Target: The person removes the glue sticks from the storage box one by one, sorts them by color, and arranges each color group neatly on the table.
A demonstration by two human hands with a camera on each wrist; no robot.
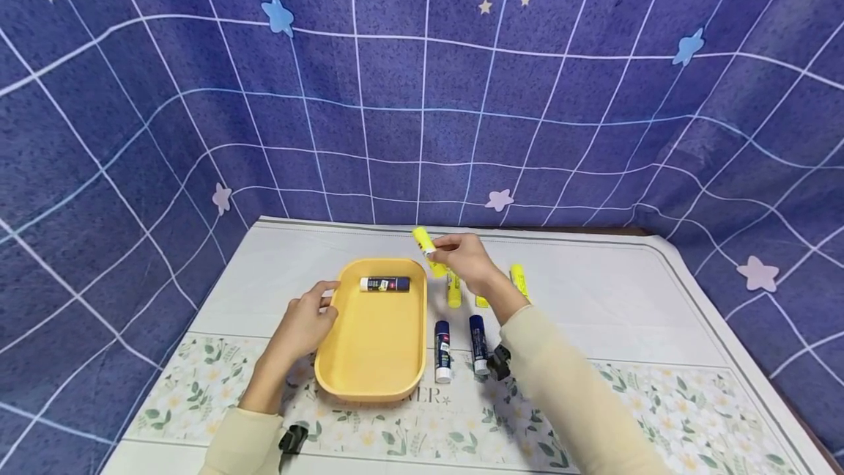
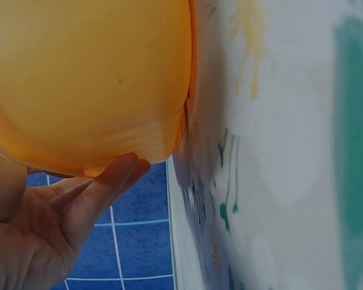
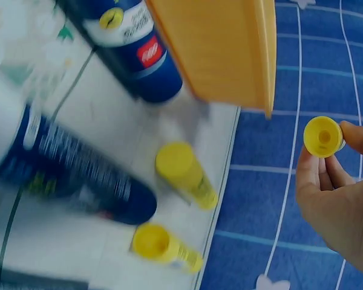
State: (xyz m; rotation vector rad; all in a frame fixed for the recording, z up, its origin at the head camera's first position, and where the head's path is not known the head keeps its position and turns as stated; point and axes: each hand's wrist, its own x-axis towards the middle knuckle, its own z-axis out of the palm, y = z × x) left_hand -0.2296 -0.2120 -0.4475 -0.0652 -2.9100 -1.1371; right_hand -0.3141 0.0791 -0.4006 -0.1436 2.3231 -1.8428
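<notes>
My right hand pinches a yellow glue stick between thumb and fingers, tilted above the table near the tray's upper right corner. In the right wrist view, one round end of this glue stick faces the camera. My left hand rests its fingertips against the left side of a yellow tray; the left wrist view shows the fingers along the tray's outer wall. Inside the tray, near its far end, a dark blue glue stick lies sideways.
Right of the tray lie two dark blue glue sticks, one close and another by the right wrist. Beyond them are yellow glue sticks: one, one mostly hidden behind the arm, one farther right. A blue curtain hangs behind the table.
</notes>
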